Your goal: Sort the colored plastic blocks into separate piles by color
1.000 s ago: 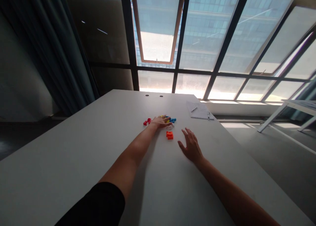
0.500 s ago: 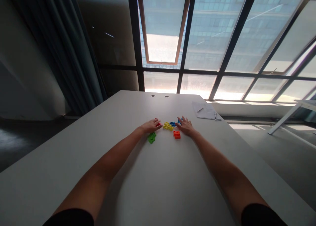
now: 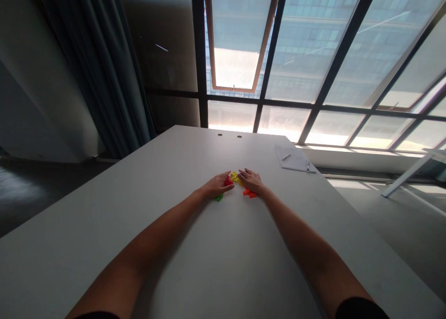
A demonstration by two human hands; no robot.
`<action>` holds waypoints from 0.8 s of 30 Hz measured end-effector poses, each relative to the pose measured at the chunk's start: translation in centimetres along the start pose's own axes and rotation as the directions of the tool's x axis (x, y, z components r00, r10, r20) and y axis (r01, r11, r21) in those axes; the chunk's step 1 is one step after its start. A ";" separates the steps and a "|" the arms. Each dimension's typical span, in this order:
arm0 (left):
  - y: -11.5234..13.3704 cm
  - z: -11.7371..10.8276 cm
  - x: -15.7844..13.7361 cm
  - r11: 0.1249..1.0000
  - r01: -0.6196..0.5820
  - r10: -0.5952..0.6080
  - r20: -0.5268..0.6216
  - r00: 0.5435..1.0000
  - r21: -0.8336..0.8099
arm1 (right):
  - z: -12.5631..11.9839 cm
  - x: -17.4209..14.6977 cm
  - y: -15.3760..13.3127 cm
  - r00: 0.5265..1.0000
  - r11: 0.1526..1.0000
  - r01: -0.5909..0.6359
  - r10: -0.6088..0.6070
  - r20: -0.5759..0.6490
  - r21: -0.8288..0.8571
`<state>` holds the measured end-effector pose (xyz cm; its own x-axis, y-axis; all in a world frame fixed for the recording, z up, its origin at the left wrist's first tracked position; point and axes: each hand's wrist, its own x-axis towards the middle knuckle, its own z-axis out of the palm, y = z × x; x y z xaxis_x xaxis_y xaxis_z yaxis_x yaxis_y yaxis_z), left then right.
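Small bright plastic pieces lie close together on the white table [image 3: 195, 244]. My left hand [image 3: 216, 185] is open, its thumb and fingers around a red piece [image 3: 228, 181], with a green piece [image 3: 219, 198] partly showing under its near edge. My right hand [image 3: 252, 181] is also open, fingers stretched over the pieces. Its fingertips reach a yellow piece [image 3: 234, 176] between the two hands. An orange piece [image 3: 249, 193] sticks out below the right palm. Dark blue shows only in traces between the right fingers; the rest there is hidden.
Sheets of paper [image 3: 294, 158] with pens lie at the table's right edge. Two round holes [image 3: 239, 136] sit near the far edge. Beyond are large windows, a dark curtain [image 3: 101, 77] on the left and a white table leg [image 3: 404, 179] on the right.
Both hands have come closer together around the pieces. My right hand has moved left and now covers the blue pieces; my left hand partly covers the green one. The view has shifted slightly.
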<state>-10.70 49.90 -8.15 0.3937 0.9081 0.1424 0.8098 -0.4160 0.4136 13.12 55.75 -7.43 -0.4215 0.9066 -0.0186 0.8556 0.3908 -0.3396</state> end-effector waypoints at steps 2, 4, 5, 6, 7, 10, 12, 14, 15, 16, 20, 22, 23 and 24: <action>-0.3 0.2 -0.5 1.000 0.005 -0.007 -0.085 0.996 -0.029 | 0.4 0.0 -1.7 1.000 1.000 0.004 -0.004 0.007 0.003; -1.0 0.2 -1.2 0.999 0.028 -0.031 -0.159 0.987 -0.024 | 0.9 0.0 -3.5 1.000 1.000 0.017 -0.017 0.014 0.017; -1.6 0.1 -1.6 0.999 0.043 -0.045 -0.179 0.983 -0.016 | 1.2 0.0 -4.4 1.000 0.999 0.023 -0.024 0.015 0.028; -2.2 0.0 -2.0 0.998 0.061 -0.061 -0.189 0.980 -0.009 | 1.5 0.0 -5.3 1.000 0.999 0.024 -0.024 0.011 0.041; -2.8 -0.2 -2.3 0.996 0.084 -0.084 -0.198 0.977 -0.006 | 1.8 0.1 -6.2 1.000 0.998 0.020 -0.020 0.006 0.056; -4.5 -1.0 -3.1 0.985 0.170 -0.169 -0.266 0.949 -0.019 | 2.7 0.3 -9.1 1.000 0.994 0.008 -0.006 -0.015 0.106; -5.2 -1.7 -3.8 0.975 0.219 -0.217 -0.346 0.913 -0.033 | 3.5 0.5 -11.3 0.999 0.991 -0.008 0.013 -0.034 0.135; -5.8 -2.4 -4.7 0.967 0.251 -0.244 -0.426 0.871 -0.041 | 4.2 1.0 -13.6 0.998 0.985 -0.034 0.043 -0.050 0.169; -6.0 -2.8 -5.3 0.965 0.261 -0.248 -0.465 0.850 -0.036 | 4.5 1.3 -14.7 0.997 0.981 -0.043 0.055 -0.057 0.191; -6.1 -3.3 -5.8 0.963 0.267 -0.243 -0.499 0.832 -0.024 | 4.7 1.5 -15.6 0.996 0.975 -0.042 0.058 -0.067 0.217; -5.9 -5.2 -8.1 0.959 0.268 -0.176 -0.542 0.822 0.094 | 4.8 2.0 -15.9 0.977 0.956 0.086 -0.026 -0.214 0.279; -4.9 -5.7 -9.0 0.950 0.257 -0.146 -0.479 0.865 0.175 | 4.2 1.4 -13.5 0.948 0.952 0.132 -0.039 -0.317 0.277; -4.2 -5.7 -9.4 0.947 0.236 -0.127 -0.424 0.897 0.217 | 3.9 0.8 -11.9 0.939 0.951 0.136 -0.034 -0.343 0.277; -3.3 -5.5 -9.9 0.946 0.198 -0.098 -0.358 0.929 0.255 | 3.5 0.0 -10.0 0.933 0.950 0.115 -0.003 -0.359 0.290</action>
<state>-19.65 42.58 -6.01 0.1306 0.9011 0.4134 0.9555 -0.2256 0.1900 3.55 51.29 -7.30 -0.2883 0.9021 0.3212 0.6776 0.4292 -0.5973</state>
